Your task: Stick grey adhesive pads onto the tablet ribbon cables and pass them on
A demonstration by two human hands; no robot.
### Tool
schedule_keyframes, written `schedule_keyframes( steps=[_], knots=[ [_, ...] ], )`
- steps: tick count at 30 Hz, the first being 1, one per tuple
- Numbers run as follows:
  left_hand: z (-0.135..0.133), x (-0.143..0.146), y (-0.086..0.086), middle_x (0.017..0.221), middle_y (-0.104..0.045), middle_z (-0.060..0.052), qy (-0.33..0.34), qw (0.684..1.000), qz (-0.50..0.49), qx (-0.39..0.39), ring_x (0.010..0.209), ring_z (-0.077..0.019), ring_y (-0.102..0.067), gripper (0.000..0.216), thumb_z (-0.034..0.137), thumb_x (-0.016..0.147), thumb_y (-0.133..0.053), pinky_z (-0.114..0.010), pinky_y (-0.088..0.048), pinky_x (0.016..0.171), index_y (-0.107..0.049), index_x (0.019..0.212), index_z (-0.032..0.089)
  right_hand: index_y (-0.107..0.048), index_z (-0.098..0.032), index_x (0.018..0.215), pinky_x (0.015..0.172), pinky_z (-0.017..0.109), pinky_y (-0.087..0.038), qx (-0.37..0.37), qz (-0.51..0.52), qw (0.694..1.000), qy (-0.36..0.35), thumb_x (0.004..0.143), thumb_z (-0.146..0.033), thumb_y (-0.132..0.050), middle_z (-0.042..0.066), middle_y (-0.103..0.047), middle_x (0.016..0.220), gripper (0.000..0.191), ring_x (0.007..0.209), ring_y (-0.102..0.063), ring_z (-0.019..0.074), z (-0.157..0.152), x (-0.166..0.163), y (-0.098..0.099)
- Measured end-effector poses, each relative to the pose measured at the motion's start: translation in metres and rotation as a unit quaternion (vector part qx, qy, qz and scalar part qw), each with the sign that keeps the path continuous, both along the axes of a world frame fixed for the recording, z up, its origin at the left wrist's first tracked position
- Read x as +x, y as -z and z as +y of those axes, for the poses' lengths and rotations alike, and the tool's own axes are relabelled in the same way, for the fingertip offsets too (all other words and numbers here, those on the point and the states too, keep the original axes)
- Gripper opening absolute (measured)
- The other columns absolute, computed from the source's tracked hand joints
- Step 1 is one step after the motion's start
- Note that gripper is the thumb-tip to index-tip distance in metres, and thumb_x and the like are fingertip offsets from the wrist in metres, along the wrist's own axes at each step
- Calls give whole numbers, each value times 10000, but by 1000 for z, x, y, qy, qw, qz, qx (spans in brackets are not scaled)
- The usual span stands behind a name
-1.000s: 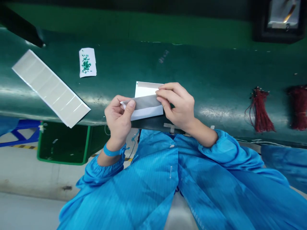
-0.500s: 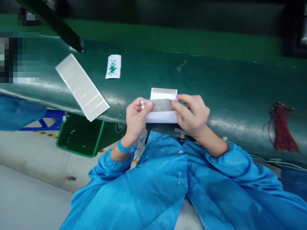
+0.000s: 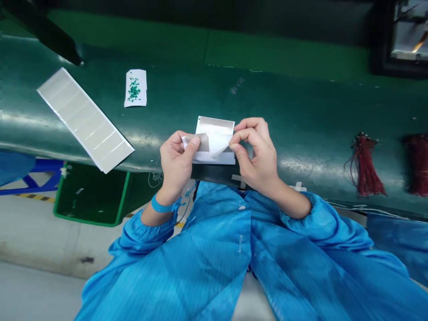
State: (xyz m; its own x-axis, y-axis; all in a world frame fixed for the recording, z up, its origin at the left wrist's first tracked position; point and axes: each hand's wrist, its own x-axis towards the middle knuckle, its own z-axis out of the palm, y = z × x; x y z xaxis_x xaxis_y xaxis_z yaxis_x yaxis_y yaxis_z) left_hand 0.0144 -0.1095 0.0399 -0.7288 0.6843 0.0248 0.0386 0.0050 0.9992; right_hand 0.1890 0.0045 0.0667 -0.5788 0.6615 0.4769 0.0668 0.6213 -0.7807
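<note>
Both hands hold a small white backing sheet [image 3: 216, 140] with grey strips over the near edge of the dark green table [image 3: 301, 116]. My left hand [image 3: 175, 162] pinches the sheet's left end, thumb on a grey strip [image 3: 200, 141]. My right hand [image 3: 256, 151] pinches the strip's other end between thumb and forefinger, curled up off the sheet. Another grey strip [image 3: 216, 121] lies along the sheet's top edge.
A long white sheet of grey strips [image 3: 85, 119] overhangs the table edge at left. A small white card with green specks [image 3: 135, 88] lies behind it. Two red wire bundles [image 3: 366, 169] sit at right. A green bin [image 3: 90, 198] stands below the table.
The grey strip lay flat across the sheet; now its right part is peeled up and only a short piece shows at the left. The view swung left, then back.
</note>
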Motion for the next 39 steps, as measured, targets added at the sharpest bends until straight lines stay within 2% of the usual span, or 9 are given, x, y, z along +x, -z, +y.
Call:
schedule_keyframes(
  steps=[8, 14, 17, 21, 23, 25, 29, 34, 39],
  knots=[
    [-1, -31, -3, 790, -676, -30, 9, 996, 89, -17, 661, -129, -556, 359, 528, 895, -884, -267, -424, 596, -755, 946, 197, -652, -229, 972, 845, 360, -546, -107, 3, 994, -24, 1084, -363, -600, 82, -638, 1175, 182, 1182, -627, 227, 16, -1, -8],
    [-22, -91, -42, 731, -692, -28, 230, 948, 181, -121, 561, -149, -546, 413, 580, 901, -857, -295, -389, 468, -822, 1124, 235, -668, -218, 991, 789, 319, -541, -123, -2, 992, -38, 1049, -414, -651, 82, -632, 1188, 205, 1173, -622, 220, 38, -3, -10],
    [-36, -111, -52, 964, -774, -46, 188, 948, 246, -71, 669, -188, -592, 332, 573, 886, -871, -344, -477, 508, -838, 1081, 307, -670, -220, 967, 780, 318, -537, -120, 11, 992, -35, 1053, -464, -652, 86, -631, 1175, 260, 1190, -614, 229, 44, 0, -11],
    [-41, -120, -28, 1079, -761, -80, 171, 966, 176, -83, 806, -224, -659, 509, 574, 830, -927, -361, -579, 622, -779, 1207, 267, -654, -219, 955, 768, 310, -515, -131, 27, 990, -38, 1054, -507, -664, 70, -640, 1123, 304, 1075, -623, 198, 48, 4, -8],
    [-39, -114, -12, 1172, -738, -132, 176, 966, 130, -138, 874, -273, -704, 716, 593, 770, -963, -426, -632, 707, -698, 1328, 233, -646, -218, 944, 763, 312, -494, -143, 33, 988, -41, 1056, -508, -668, 48, -646, 1046, 311, 963, -614, 172, 49, 5, -6],
    [-37, -100, -5, 1370, -657, -191, 122, 958, 205, -161, 1101, -371, -704, 839, 567, 690, -1012, -541, -643, 894, -663, 1373, 227, -642, -216, 934, 745, 310, -467, -163, 37, 985, -52, 1053, -502, -676, 25, -639, 973, 312, 874, -591, 153, 48, 5, -6],
    [-29, -47, -23, 1624, -431, -178, 39, 898, 427, -100, 1569, -418, -399, 655, 537, 861, -874, -609, -407, 1287, -648, 1405, 250, -631, -212, 915, 739, 305, -431, -194, 44, 977, -73, 1038, -513, -697, 11, -620, 935, 331, 845, -570, 148, 41, 3, -11],
    [0, 9, -40, 1567, -503, -113, 106, 899, 420, -63, 1506, -336, -495, 299, 515, 1007, -701, -554, -431, 1271, -674, 1134, 246, -620, -209, 898, 739, 305, -422, -201, 44, 975, -82, 1037, -444, -686, 8, -609, 940, 281, 818, -549, 145, 25, -4, -17],
    [5, 6, -33, 1341, -638, -87, 75, 899, 430, -39, 1314, -288, -612, 177, 350, 988, -741, -462, -542, 1077, -703, 875, 220, -593, -226, 924, 804, 317, -469, -172, 68, 983, -1, 1054, -429, -626, 10, -602, 927, 243, 852, -559, 160, 37, -1, -7]
  ],
)
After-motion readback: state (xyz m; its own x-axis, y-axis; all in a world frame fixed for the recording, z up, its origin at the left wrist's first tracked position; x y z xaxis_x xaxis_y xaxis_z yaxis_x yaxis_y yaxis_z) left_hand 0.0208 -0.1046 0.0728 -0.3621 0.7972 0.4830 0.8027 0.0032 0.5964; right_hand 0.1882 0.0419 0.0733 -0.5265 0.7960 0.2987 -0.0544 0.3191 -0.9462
